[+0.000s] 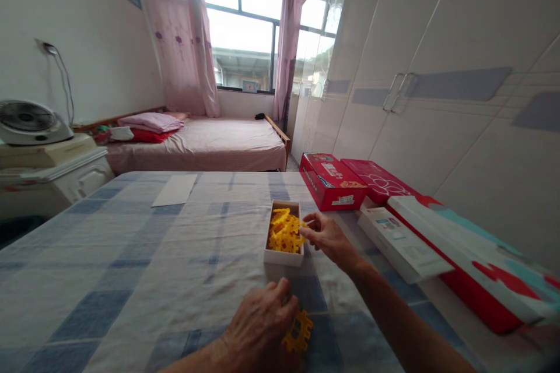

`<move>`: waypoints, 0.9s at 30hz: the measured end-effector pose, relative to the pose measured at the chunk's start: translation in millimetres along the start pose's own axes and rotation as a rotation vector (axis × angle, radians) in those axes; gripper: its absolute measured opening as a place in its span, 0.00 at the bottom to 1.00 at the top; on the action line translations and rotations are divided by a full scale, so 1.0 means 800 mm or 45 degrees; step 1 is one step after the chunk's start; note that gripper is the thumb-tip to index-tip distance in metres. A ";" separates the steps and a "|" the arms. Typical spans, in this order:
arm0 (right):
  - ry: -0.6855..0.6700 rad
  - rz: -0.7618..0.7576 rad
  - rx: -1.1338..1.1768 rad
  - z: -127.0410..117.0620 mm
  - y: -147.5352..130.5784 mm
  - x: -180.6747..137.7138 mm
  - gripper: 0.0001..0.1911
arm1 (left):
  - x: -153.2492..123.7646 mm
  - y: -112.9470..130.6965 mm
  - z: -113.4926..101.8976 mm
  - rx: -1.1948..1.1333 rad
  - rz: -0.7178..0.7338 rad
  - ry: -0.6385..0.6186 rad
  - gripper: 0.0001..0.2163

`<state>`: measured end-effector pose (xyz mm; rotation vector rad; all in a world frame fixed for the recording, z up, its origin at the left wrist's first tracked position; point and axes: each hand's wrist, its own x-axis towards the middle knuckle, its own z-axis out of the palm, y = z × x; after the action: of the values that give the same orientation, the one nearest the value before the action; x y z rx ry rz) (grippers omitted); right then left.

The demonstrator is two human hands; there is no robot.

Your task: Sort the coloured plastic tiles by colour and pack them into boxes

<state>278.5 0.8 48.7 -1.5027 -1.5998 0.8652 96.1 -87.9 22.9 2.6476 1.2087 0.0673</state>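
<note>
A small white box (283, 259) stands on the table, filled with yellow notched plastic building pieces (285, 232). My right hand (326, 236) is at the box's right rim, with thumb and fingertips pinched on a yellow piece at that edge. Closer to me, my left hand (266, 315) is low over the tablecloth, its fingers curled round a yellow notched building piece (299, 332) with an open middle. Part of that piece is hidden behind the fingers, so I cannot tell whether it is one piece or several joined.
A checked cloth (175, 268) covers the table. A white sheet (175, 190) lies at the far left. Along the right side are a red box (333, 180), a flatter red box (380, 178), a white carton (402, 242) and a long package (472, 250). Beyond stands a bed (219, 140).
</note>
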 end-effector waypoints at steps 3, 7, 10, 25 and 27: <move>0.109 -0.195 -0.150 0.017 0.006 0.011 0.09 | 0.004 -0.002 0.004 -0.007 0.021 -0.124 0.21; 0.065 -0.375 -0.262 0.025 0.021 0.010 0.07 | 0.012 -0.006 0.005 -0.023 0.043 -0.130 0.18; 0.009 -0.445 -0.233 0.023 0.029 0.008 0.08 | 0.014 -0.008 0.006 -0.039 0.053 -0.098 0.21; 0.399 -0.439 -0.240 0.009 0.042 0.012 0.13 | 0.095 -0.075 -0.055 -0.097 -0.085 0.766 0.20; 0.381 -0.468 -0.258 0.011 0.044 0.009 0.13 | 0.113 -0.079 -0.053 -0.059 -0.088 0.786 0.21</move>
<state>287.7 11.2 14.5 -1.3367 -1.6974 0.2668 103.1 28.1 44.5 2.6182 1.4322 0.9447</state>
